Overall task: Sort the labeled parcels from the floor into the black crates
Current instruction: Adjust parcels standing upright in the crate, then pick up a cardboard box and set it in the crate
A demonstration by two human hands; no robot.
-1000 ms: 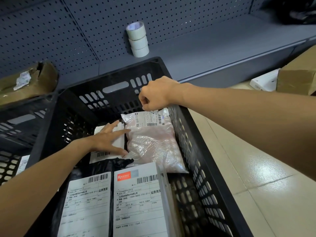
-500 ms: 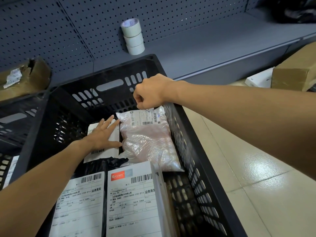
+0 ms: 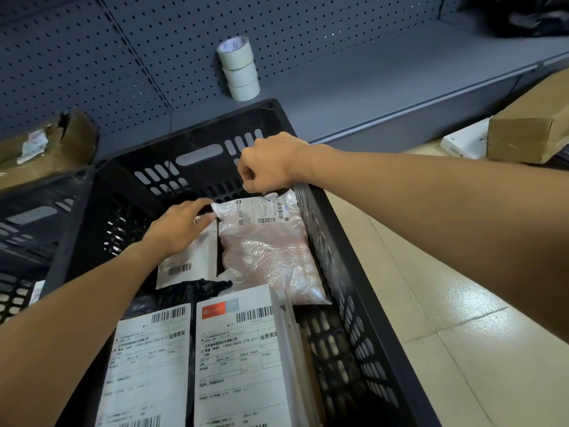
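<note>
The clear plastic parcel (image 3: 264,241) at frame centre is pinched at its top edge by the right hand (image 3: 271,164) — inside the black crate (image 3: 354,303). Its top-left corner is touched by the left hand (image 3: 178,226), fingers extended.

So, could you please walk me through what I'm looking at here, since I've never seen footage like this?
There is no machine here. A person wears a wide-angle camera on the head, looking forward and down, so the two bare arms reaching in are the wearer's own.

Below them is a black crate with slotted walls, already holding several labeled parcels. The right hand pinches the top edge of a clear plastic parcel by the crate's right wall. The left hand rests on a white parcel beside it, fingertips touching the plastic one's corner. Nearer the camera lie two large white parcels with printed barcodes.

A second black crate sits to the left. Behind, on a grey shelf, stands a stack of tape rolls. A brown cardboard box lies at the right.
</note>
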